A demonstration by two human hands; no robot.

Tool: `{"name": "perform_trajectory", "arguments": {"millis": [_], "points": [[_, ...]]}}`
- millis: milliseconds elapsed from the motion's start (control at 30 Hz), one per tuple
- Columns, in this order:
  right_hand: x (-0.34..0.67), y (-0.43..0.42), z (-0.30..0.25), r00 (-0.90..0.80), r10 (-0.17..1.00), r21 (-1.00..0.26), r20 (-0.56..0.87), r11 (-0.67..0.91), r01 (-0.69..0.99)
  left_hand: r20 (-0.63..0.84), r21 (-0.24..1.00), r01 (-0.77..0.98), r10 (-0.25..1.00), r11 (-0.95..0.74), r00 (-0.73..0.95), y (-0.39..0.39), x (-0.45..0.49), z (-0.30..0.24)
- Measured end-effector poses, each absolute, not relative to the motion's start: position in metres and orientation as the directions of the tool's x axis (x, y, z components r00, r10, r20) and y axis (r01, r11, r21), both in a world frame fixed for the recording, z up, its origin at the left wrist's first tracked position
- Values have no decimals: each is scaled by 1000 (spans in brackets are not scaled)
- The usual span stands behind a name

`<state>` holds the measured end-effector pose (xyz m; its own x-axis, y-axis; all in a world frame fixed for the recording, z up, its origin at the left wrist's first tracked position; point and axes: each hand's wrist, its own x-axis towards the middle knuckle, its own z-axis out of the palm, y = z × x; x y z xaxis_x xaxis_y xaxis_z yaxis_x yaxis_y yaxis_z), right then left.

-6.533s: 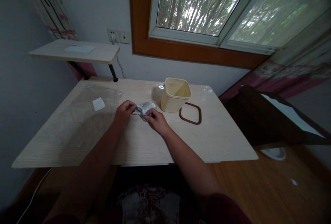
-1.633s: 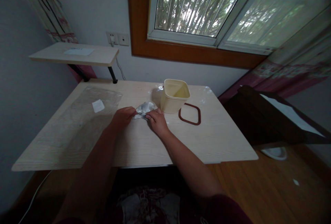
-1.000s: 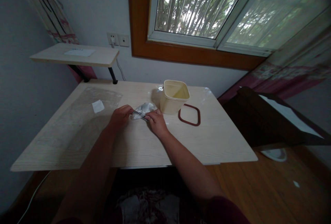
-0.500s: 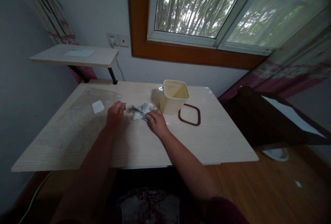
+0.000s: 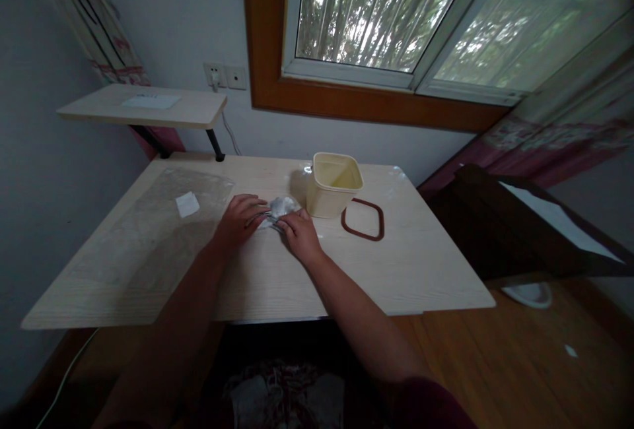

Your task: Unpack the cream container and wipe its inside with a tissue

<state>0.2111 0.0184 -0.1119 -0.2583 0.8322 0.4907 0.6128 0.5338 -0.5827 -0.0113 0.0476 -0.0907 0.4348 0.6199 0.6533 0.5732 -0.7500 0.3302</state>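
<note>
A crumpled, shiny grey plastic bag (image 5: 280, 207) lies on the pale wooden table (image 5: 347, 270), just left of a cream square container (image 5: 334, 185). My left hand (image 5: 240, 218) rests on the bag's left end with its fingers curled over it. My right hand (image 5: 298, 234) pinches the bag's near right edge against the table. Both hands are closed on the bag, which they partly hide.
A brown rubber sealing ring (image 5: 363, 218) lies right of the container. A clear plastic sheet (image 5: 158, 231) with a small white slip (image 5: 187, 204) covers the table's left side. A raised shelf (image 5: 143, 105) stands at the back left, and a dark cabinet (image 5: 520, 231) is at the right.
Half a second ago my left hand was off the bag, a little to its left. It has come back right onto the bag's left end. My right hand kept its hold.
</note>
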Motion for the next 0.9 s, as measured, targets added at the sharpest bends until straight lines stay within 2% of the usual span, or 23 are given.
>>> {"name": "perform_trajectory", "arguments": {"millis": [133,233,467,600,767,900], "points": [[211,17,-111,-247,828,-566,503,532,630,593,336,605,661,-722,459,51,-10,-98],[211,17,-111,-232,828,-548,511,521,655,534,392,606,708,-692,463,50,-8,-98],[211,12,-104,-224,810,-403,542,484,776,325,736,492,880,-465,346,36,-3,-87],[211,10,-102,-220,796,-355,564,475,805,277,838,400,920,-372,277,32,1,-84],[209,8,-101,-210,800,-364,562,467,806,266,909,265,938,-321,224,36,3,-88],[208,7,-98,-204,803,-418,560,486,768,252,946,146,941,-289,227,38,2,-93]]}}
